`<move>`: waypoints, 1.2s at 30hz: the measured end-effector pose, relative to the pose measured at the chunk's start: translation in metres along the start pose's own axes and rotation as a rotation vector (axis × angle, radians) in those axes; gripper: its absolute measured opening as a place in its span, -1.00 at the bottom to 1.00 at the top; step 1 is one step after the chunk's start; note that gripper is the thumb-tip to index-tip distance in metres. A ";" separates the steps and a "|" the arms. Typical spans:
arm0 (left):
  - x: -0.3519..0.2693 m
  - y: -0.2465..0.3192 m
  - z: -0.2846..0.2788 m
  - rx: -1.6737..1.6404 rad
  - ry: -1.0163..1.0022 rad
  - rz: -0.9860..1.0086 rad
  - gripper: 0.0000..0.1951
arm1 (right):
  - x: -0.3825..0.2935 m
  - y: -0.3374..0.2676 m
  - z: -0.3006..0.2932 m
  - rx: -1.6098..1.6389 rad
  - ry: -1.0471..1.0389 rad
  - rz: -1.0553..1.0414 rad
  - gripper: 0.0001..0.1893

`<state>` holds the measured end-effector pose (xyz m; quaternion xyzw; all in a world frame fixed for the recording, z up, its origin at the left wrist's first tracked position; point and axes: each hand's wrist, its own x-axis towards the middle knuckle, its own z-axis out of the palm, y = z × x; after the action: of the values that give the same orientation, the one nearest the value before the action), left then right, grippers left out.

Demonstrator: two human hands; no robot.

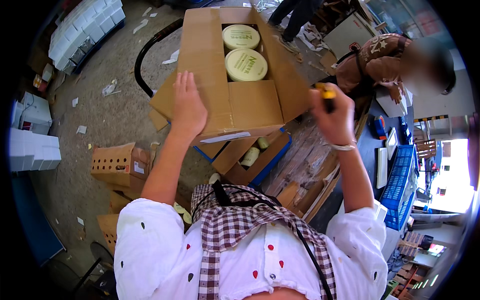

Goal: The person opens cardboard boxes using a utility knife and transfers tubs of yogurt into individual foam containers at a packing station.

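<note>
My left hand (189, 107) lies with its fingers extended on the top flap of a large cardboard box (204, 71). One flap stands lifted on the right, and through the opening two round tubs with printed pale lids (246, 64) show. Just right of the box, my right hand (333, 112) is closed around a small yellow and black tool (327, 97); it is blurred, and its exact kind cannot be told. Below the box sits another open carton (240, 165) with pale green containers (250, 155) inside, by a blue plastic edge.
A co-worker (375, 63) leans over a white box at the dark workbench (369, 150) on the right. The bench bears a tape roll (380, 126) and a blue plastic crate (399, 183). A curved black handle (140, 56) rises left of the box. Perforated cartons (112, 161) stand lower left.
</note>
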<state>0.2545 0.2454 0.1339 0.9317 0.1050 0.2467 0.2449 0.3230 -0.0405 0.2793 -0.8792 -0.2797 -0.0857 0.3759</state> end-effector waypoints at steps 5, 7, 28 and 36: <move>0.010 0.028 -0.012 0.002 -0.143 0.231 -0.62 | -0.068 0.099 0.012 0.546 0.356 0.490 -0.76; 0.018 0.025 -0.012 -0.168 -0.192 0.408 -0.72 | -0.079 0.114 0.044 0.908 0.532 0.698 -0.69; 0.107 0.035 -0.041 -0.499 -0.250 0.816 -0.62 | 0.119 -0.074 -0.031 0.573 -0.310 0.229 -0.68; 0.095 0.030 -0.045 -0.717 0.006 0.788 -0.58 | 0.285 0.031 0.172 0.502 -0.575 0.445 -0.86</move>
<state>0.3148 0.2683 0.2221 0.7577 -0.3432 0.3430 0.4364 0.5660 0.1858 0.2425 -0.7876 -0.1889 0.3161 0.4941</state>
